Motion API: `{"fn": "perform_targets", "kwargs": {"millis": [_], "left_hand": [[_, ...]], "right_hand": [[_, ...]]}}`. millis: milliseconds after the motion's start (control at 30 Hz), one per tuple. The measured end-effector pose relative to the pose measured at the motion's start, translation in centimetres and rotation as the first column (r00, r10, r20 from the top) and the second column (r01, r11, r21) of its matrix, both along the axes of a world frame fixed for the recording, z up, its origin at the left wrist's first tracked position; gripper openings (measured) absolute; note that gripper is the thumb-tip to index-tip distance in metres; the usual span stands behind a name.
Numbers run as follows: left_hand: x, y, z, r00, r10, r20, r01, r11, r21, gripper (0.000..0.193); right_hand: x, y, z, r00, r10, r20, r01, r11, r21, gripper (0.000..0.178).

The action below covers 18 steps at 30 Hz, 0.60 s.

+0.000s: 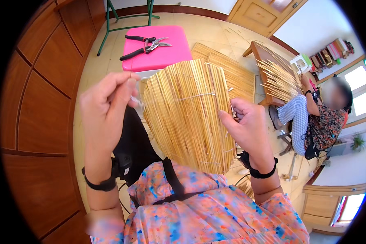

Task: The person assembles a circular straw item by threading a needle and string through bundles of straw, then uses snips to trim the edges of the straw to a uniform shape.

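Observation:
A roughly round mat of yellow plant stalks, laid side by side, is tilted up in front of my lap. My right hand grips its right edge, thumb on the face and fingers curled behind. Off the mat's upper left edge, my left hand is closed in a pinch. A white thread, blurred, trails from those fingers toward the mat. Above the fingertips a thin needle-like tip shows, too fine to make out surely. Another strand of white thread crosses the mat's upper face.
Black-and-red pruning shears lie on a pink stool beyond the mat. Flat stalk panels rest on the tiled floor. At right a seated person works by a low table holding loose stalks. Wooden cabinets line the left.

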State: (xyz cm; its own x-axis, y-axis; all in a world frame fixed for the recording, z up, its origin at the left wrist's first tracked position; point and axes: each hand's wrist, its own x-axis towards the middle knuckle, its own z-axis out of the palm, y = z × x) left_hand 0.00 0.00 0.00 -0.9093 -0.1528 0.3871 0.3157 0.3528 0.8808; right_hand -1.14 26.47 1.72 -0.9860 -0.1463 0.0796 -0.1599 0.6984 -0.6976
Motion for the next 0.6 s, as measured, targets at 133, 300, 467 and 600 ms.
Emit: {"fn": "perform_targets", "kwargs": {"millis": [133,300,467,600], "left_hand": [[2.3,0.3,-0.2,0.999,0.030,0.019,-0.031,0.999,0.022,0.012],[3.7,3.0,-1.1,0.976,-0.134,0.172,0.124,0.990,0.068,0.005],[1.9,6.2,-3.3,0.954,-0.274,0.119,0.277,0.961,-0.017,0.007],[0.7,8.0,-3.9,0.942,-0.331,0.056,0.334,0.940,-0.069,0.018]], "right_hand": [[-0.5,-0.1,-1.2,0.997,0.070,-0.027,-0.069,0.997,0.015,0.016],[-0.7,0.3,-1.6,0.999,0.047,-0.004,-0.047,0.998,0.043,0.016],[-0.3,0.5,-1.8,0.998,0.004,-0.068,-0.004,1.000,0.003,0.016],[0.4,1.1,-1.0,0.999,-0.027,-0.037,0.028,0.999,0.021,0.016]]}}
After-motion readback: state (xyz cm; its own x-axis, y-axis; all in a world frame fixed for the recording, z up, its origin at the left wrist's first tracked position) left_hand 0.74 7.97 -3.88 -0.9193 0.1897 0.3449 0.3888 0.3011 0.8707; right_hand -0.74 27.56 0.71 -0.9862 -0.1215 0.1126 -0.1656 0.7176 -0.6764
